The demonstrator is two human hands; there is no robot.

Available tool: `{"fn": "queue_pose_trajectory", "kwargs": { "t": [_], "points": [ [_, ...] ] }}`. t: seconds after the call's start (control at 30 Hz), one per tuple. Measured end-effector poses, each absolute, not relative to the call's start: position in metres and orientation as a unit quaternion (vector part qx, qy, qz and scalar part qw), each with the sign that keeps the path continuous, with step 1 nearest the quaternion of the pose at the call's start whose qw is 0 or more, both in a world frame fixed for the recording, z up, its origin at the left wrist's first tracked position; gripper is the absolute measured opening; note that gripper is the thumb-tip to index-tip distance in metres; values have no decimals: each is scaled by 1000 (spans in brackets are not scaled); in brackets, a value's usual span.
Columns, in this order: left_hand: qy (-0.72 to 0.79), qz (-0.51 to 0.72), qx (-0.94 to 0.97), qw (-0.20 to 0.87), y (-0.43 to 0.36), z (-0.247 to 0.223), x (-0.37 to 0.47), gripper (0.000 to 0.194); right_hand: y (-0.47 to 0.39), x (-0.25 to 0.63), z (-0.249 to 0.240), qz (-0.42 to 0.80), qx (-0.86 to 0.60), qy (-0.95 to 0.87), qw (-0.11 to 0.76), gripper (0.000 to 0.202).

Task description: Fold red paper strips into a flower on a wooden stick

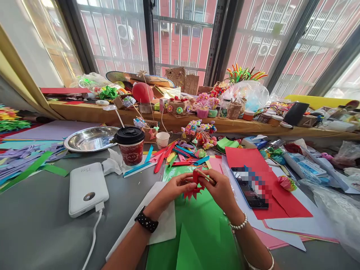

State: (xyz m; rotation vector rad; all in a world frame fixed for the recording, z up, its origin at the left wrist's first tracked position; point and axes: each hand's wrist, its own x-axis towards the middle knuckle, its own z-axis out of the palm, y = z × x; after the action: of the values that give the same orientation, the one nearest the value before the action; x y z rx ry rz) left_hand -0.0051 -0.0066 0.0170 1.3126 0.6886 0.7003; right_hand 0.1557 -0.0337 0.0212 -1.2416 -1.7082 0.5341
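My left hand (180,184) pinches a red paper piece (194,193) with pointed, petal-like edges, held above the green paper (202,228). Close beside it, my right hand (221,189) is closed round a thin, light-coloured stick (206,177), whose tip reaches an upright strip of the same red paper. The fingers of both hands nearly meet at this piece. Some of the red paper is hidden behind the fingers. Cut paper strips (180,152) in red, blue, green and yellow lie just beyond my hands.
Left are a white power bank (88,187) with a cable, a lidded cup (129,146) and a metal tray (92,138). Right, a phone (250,187) lies on red paper (281,202) near a paper flower (287,183). A crowded ledge (112,112) runs below the windows.
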Motion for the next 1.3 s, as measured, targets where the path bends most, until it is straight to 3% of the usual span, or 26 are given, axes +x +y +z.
{"fn": "queue_pose_trajectory", "kwargs": {
  "t": [0.17, 0.47, 0.83, 1.1, 1.3],
  "points": [
    [328, 322, 597, 657, -10, 16, -3, 64, -34, 154, 22, 185, -554, -652, 483, 14],
    [345, 345, 602, 632, -10, 16, 0, 46, -36, 153, 17, 112, -546, -682, 474, 10],
    [336, 356, 586, 646, -11, 16, 0, 44, -32, 166, 22, 175, -510, -715, 444, 17],
    [361, 351, 607, 614, -10, 9, 3, 36, -34, 158, 17, 110, -538, -723, 419, 14],
    [357, 357, 624, 596, -10, 10, 2, 41, -35, 156, 18, 84, -541, -722, 423, 16]
  ]
}}
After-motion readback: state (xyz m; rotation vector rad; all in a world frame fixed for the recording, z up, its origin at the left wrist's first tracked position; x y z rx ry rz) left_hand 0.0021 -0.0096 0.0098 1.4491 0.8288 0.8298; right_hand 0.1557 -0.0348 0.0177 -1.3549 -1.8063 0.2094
